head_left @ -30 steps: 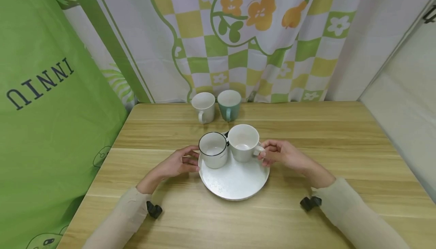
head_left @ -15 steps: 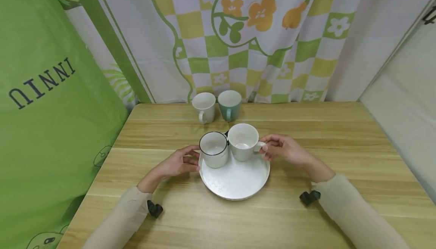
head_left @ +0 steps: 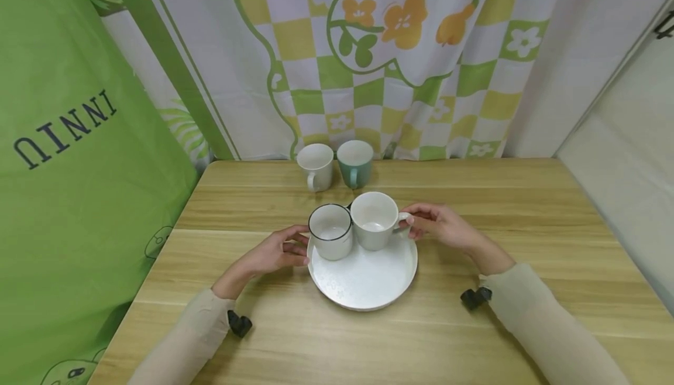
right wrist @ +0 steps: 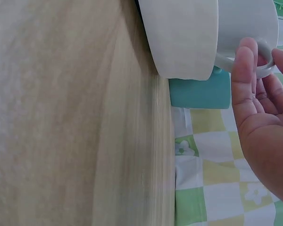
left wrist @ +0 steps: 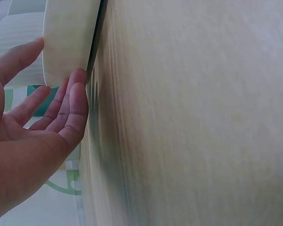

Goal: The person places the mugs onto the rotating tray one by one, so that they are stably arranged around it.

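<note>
On a round white tray [head_left: 363, 285] stand two mugs side by side. The left one is a white mug with a dark rim [head_left: 330, 236]; the right one is a plain white mug [head_left: 375, 221] with its handle out to the right. My right hand [head_left: 442, 228] pinches that handle [right wrist: 265, 59] between thumb and fingers. My left hand [head_left: 274, 250] touches the tray's left side. In the left wrist view the thumb lies at the tray's rim [left wrist: 68, 42], and the loosely bent fingers rest along its outer wall.
A white mug [head_left: 317, 165] and a teal mug [head_left: 355, 164] stand behind the tray, near the back edge of the wooden table [head_left: 474, 186]. A patterned curtain [head_left: 400, 98] hangs behind the table, and a green cloth [head_left: 79, 198] hangs at the left.
My right hand has shifted slightly away from me, and the plain white mug's handle has swung from the lower right to point more straight right. The left hand and tray stay put.
</note>
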Demonstrator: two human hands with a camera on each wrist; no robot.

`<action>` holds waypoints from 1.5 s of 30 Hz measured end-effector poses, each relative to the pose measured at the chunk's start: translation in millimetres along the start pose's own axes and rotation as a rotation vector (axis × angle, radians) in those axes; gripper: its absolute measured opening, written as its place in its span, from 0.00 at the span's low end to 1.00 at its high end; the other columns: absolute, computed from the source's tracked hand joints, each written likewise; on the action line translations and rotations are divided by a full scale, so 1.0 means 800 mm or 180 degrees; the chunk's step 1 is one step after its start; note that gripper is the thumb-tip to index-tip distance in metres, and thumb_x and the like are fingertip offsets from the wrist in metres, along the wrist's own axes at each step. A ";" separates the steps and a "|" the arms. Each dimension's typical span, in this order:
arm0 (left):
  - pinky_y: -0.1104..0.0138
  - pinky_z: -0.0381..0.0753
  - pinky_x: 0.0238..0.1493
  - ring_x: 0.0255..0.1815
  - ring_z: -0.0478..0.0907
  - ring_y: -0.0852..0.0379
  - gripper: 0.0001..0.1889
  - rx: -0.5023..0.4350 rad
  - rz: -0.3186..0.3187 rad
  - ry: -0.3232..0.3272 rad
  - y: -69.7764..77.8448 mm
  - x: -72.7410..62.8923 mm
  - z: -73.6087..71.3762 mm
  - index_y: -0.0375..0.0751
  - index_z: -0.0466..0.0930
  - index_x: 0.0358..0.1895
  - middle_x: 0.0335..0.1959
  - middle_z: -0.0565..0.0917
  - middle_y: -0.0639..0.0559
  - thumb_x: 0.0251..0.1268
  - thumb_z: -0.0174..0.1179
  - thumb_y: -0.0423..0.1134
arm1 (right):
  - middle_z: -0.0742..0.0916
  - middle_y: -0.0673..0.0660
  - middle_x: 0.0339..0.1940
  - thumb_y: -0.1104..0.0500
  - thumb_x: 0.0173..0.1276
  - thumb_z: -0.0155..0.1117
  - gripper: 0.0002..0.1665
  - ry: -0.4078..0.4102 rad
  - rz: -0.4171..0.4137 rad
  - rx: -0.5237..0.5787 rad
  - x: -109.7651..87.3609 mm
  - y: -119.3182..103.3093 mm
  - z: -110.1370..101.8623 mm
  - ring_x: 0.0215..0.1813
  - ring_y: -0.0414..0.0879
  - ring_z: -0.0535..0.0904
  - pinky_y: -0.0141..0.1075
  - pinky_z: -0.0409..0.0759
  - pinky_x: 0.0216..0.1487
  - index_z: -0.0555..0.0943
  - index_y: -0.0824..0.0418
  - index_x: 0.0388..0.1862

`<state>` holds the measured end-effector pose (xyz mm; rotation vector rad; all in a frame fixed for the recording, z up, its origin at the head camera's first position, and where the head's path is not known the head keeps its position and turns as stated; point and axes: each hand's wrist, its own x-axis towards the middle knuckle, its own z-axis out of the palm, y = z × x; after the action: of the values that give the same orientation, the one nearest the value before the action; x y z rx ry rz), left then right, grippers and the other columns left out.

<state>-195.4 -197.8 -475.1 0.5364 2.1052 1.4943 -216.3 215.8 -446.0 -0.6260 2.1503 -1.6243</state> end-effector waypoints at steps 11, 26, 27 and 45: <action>0.69 0.84 0.52 0.56 0.81 0.41 0.38 0.0027 0.0034 -0.0011 0.001 -0.002 0.000 0.35 0.61 0.73 0.61 0.73 0.29 0.61 0.69 0.30 | 0.83 0.76 0.53 0.59 0.77 0.57 0.20 0.0028 0.0012 0.0066 0.003 0.001 -0.003 0.38 0.44 0.84 0.41 0.88 0.45 0.74 0.69 0.62; 0.69 0.84 0.52 0.56 0.81 0.42 0.37 0.0121 0.0049 -0.0041 0.002 -0.001 0.001 0.37 0.62 0.74 0.61 0.74 0.30 0.62 0.68 0.30 | 0.82 0.74 0.52 0.58 0.78 0.56 0.20 0.0076 0.0058 -0.0021 0.010 0.000 -0.008 0.38 0.45 0.83 0.42 0.88 0.45 0.75 0.68 0.61; 0.69 0.84 0.52 0.56 0.81 0.41 0.37 0.0126 0.0048 -0.0040 0.002 -0.001 0.001 0.37 0.62 0.74 0.61 0.74 0.30 0.62 0.68 0.30 | 0.82 0.73 0.52 0.58 0.78 0.56 0.20 0.0081 0.0061 -0.0015 0.010 0.000 -0.008 0.38 0.45 0.82 0.43 0.88 0.45 0.75 0.68 0.62; 0.68 0.84 0.53 0.57 0.81 0.41 0.37 0.0215 0.0115 0.0008 0.001 -0.001 -0.002 0.36 0.63 0.74 0.61 0.76 0.30 0.62 0.68 0.31 | 0.82 0.69 0.55 0.60 0.77 0.57 0.21 0.0275 0.0172 -0.0200 0.002 0.008 -0.009 0.43 0.48 0.83 0.42 0.87 0.47 0.75 0.65 0.65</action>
<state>-195.3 -199.4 -473.9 0.6009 2.1652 1.4483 -222.4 222.5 -450.6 -0.5201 2.2676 -1.5880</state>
